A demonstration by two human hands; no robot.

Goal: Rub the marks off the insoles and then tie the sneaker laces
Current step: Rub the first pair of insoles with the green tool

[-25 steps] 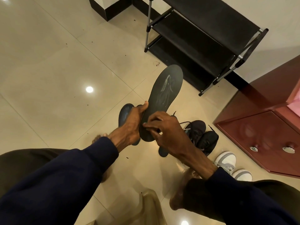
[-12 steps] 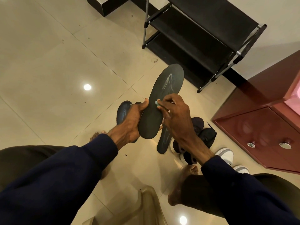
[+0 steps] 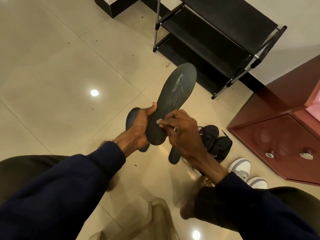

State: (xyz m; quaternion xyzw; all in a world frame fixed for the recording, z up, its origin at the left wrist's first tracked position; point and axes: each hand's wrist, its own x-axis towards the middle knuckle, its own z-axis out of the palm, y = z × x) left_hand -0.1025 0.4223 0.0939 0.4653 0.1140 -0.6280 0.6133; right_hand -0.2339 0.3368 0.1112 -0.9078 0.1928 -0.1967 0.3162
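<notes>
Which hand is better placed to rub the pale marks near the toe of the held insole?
The right hand. It pinches a small eraser against the insole, below the pale marks. The left hand grips the heel end and is occupied.

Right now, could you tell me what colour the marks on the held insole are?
Whitish, chalky streaks on the dark grey insole, seen in the head view.

Three dark foam insoles (image 3: 174,101) in sight, I think, one partly hidden. Two black laced sneakers (image 3: 217,144), two white sneakers (image 3: 242,168), one black shoe rack (image 3: 216,37).
</notes>
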